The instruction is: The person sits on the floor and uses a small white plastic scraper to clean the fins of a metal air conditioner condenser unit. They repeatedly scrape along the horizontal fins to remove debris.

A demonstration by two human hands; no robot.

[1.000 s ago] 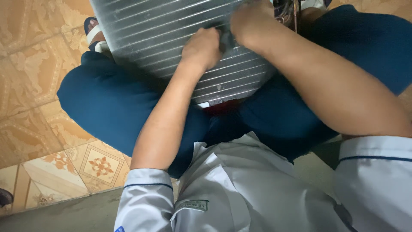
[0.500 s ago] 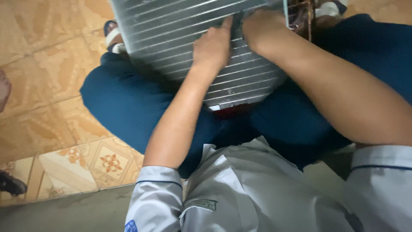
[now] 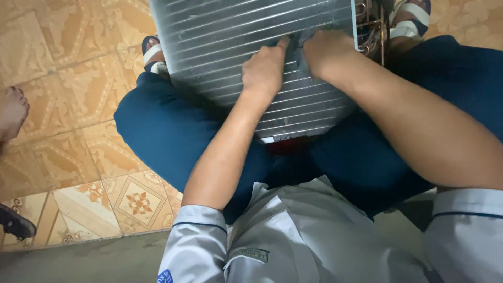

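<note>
Both hands (image 3: 267, 71) (image 3: 326, 52) on finned coil (image 3: 230, 42), perhaps gripping a dark tool.

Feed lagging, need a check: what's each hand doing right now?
Left hand: curled, fingertips on the finned coil panel; grip cannot be told.
Right hand: closed on a small dark object against the panel.

Ornate tan patterned floor tiles (image 3: 63, 78) meet a grey concrete ledge (image 3: 84, 259).
</note>
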